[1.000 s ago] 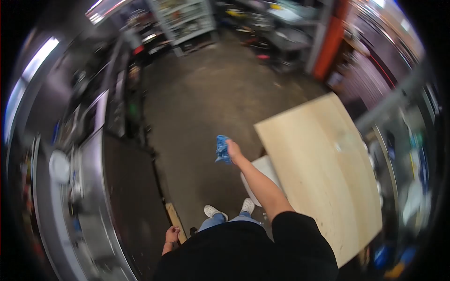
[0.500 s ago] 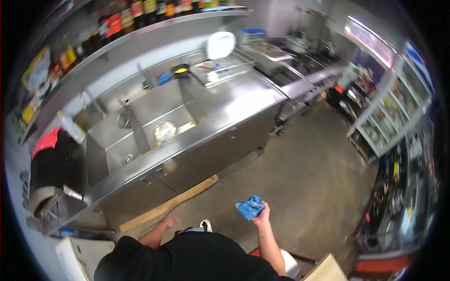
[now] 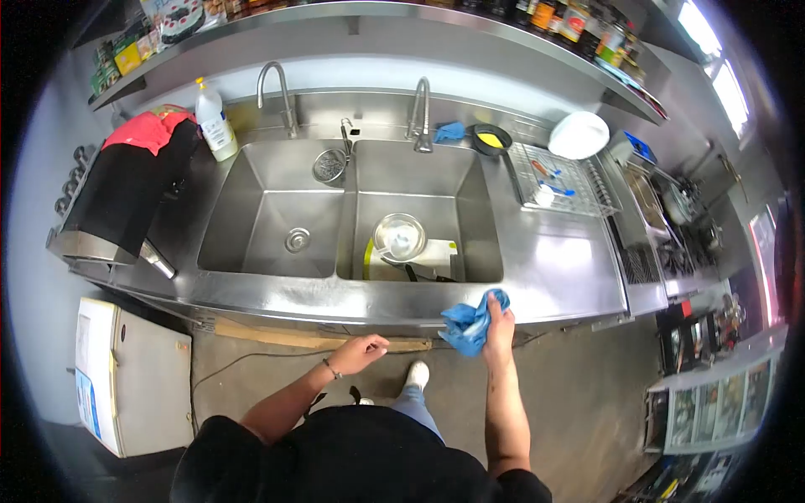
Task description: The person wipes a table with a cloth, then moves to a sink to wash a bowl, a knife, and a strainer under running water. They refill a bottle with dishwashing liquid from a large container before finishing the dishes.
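Observation:
My right hand (image 3: 500,329) grips a crumpled blue cloth (image 3: 468,327) just in front of the sink's steel front edge. Bent at the fingers, my left hand (image 3: 359,354) hangs lower and to the left, over the floor, with nothing visible in it. Beyond both hands is a steel double sink (image 3: 345,243). Its right basin holds a round metal bowl (image 3: 400,238), a pale board (image 3: 432,258) and dark-handled utensils. A mesh strainer (image 3: 329,166) hangs near the divider between the basins.
Two faucets (image 3: 423,117) rise behind the basins. To the right are a black pan (image 3: 490,140), a wire rack (image 3: 562,180) and a white plate (image 3: 579,135). A bottle (image 3: 215,126) stands at the left. A shelf (image 3: 352,10) runs above; a white cabinet (image 3: 138,377) is lower left.
The view has turned so that the sink is now straight ahead. My right hand has come up to the counter edge with the cloth, and my left hand has risen and moved right.

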Motion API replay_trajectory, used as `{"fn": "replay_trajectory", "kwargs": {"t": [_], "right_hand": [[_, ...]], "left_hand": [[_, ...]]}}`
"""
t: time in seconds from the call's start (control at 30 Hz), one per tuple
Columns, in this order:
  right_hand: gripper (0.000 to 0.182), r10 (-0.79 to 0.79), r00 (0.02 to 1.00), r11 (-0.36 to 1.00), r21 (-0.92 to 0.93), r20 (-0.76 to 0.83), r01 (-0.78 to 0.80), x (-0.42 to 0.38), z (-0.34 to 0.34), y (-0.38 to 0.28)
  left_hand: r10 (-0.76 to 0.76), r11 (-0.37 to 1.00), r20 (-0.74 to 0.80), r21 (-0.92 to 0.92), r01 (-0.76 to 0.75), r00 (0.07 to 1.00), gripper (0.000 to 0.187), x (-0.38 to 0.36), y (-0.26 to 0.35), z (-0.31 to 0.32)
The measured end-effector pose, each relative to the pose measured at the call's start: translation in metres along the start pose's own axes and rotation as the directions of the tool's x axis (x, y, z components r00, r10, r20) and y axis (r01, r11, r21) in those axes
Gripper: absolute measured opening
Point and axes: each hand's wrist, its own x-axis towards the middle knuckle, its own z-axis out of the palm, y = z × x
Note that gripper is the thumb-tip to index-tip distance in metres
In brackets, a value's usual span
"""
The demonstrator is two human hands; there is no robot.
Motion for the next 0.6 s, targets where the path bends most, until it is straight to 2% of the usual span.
{"fn": "replay_trajectory", "kwargs": {"t": [0.07, 0.13, 0.17, 0.2, 0.27, 0.33, 0.4, 0.47, 0.53, 0.6], "right_hand": [[0.015, -0.138, 0.986, 0.987, -0.071, 0.093, 0.145, 0.055, 0.026, -0.017], [0.013, -0.2, 0.965, 0.949, -0.21, 0.171, 0.234, 0.117, 0.05, -0.019], [0.015, -0.215, 0.946, 0.934, -0.233, 0.241, 0.272, 0.142, 0.065, -0.02], [0.018, -0.228, 0.921, 0.916, -0.252, 0.315, 0.312, 0.171, 0.081, -0.025], [0.024, -0.175, 0.899, 0.85, -0.398, 0.403, 0.344, 0.237, 0.104, -0.019], [0.029, -0.091, 0.91, 0.839, -0.462, 0.404, 0.288, 0.301, 0.133, -0.01], [0.035, -0.06, 0.905, 0.79, -0.534, 0.422, 0.302, 0.337, 0.17, -0.027], [0.045, -0.1, 0.882, 0.757, -0.54, 0.461, 0.368, 0.419, 0.201, -0.003], [0.057, -0.25, 0.875, 0.722, -0.523, 0.414, 0.453, 0.432, 0.235, -0.023], [0.06, -0.282, 0.863, 0.679, -0.548, 0.42, 0.489, 0.467, 0.262, -0.016]], "left_hand": [[-0.022, 0.999, -0.061, -0.041, 0.02, 0.998, 0.027, 0.013, 0.009, -0.001], [-0.001, 0.994, -0.181, -0.108, -0.019, 0.983, 0.025, 0.02, 0.016, -0.002], [-0.042, 0.978, -0.224, -0.206, -0.005, 0.974, 0.023, 0.023, 0.019, -0.003], [-0.052, 0.977, -0.244, -0.215, -0.002, 0.968, 0.023, 0.029, 0.017, -0.004], [-0.248, 0.961, -0.34, -0.205, 0.186, 0.907, 0.024, 0.035, 0.014, -0.007], [-0.263, 0.958, -0.424, -0.223, 0.182, 0.866, 0.024, 0.049, 0.03, -0.01], [-0.326, 0.924, -0.507, -0.35, 0.155, 0.798, 0.023, 0.061, 0.05, -0.016], [-0.329, 0.933, -0.553, -0.318, 0.171, 0.765, 0.023, 0.069, 0.049, -0.016], [-0.395, 0.902, -0.617, -0.4, 0.16, 0.681, 0.024, 0.077, 0.058, -0.014], [-0.411, 0.893, -0.646, -0.429, 0.14, 0.643, 0.023, 0.08, 0.064, -0.011]]}}
